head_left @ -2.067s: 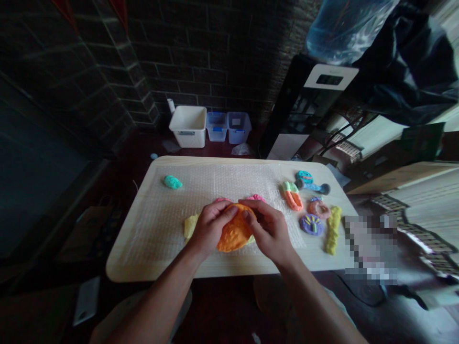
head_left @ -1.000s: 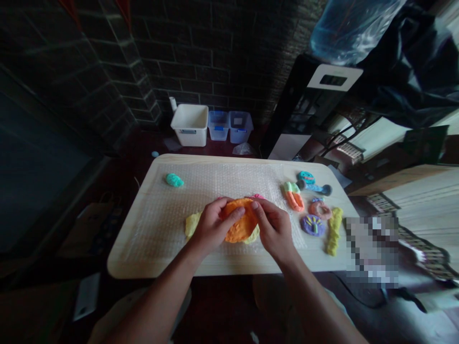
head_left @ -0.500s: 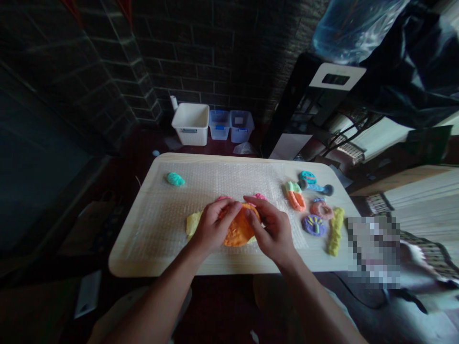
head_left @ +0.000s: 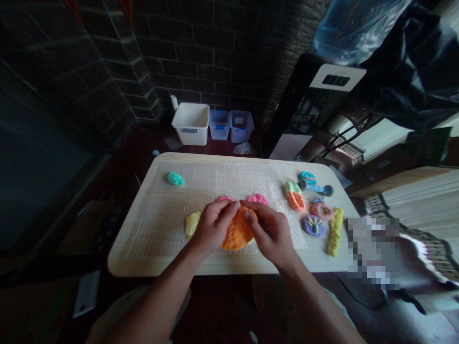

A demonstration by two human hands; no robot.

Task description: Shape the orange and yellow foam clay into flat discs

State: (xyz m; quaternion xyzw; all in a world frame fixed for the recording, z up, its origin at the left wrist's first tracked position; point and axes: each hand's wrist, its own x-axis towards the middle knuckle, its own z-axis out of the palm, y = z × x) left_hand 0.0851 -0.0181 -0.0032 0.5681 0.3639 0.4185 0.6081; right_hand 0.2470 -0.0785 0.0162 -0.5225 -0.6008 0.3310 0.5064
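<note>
Head camera: from where I stand, the left hand [head_left: 211, 224] and the right hand [head_left: 274, 229] meet at the upper edge of an orange disc [head_left: 238, 234], which they hold up near the front side of the counter [head_left: 138, 270]. Each hand has its fingers pinching that edge, thumb towards the wearer, the fingertips of both nearly meeting. How hard they press, I cannot tell.

It looks to me like soft clay being thinned or smoothed by hand, its rim being worked rather than its middle. Any further pinch would call for light, even pressure, with the weight well supported so that the sheet doesn't sag or tear.

Beyond the hands, two pink pieces [head_left: 258, 198] lie on the bubble wrap [head_left: 222, 179], and a yellow piece [head_left: 192, 224] sits partly behind the left hand. A teal lump [head_left: 175, 178] rests over to the left. Off to the right are a green-and-orange loop [head_left: 295, 199], a purple disc [head_left: 313, 226] with yellow rays and a knobbly yellow strip [head_left: 335, 231].

As for lettering, the water dispenser [head_left: 333, 77] has a faint mark above its dark display, too small to read, and I can make out no brand on the white bin [head_left: 191, 137].
</note>
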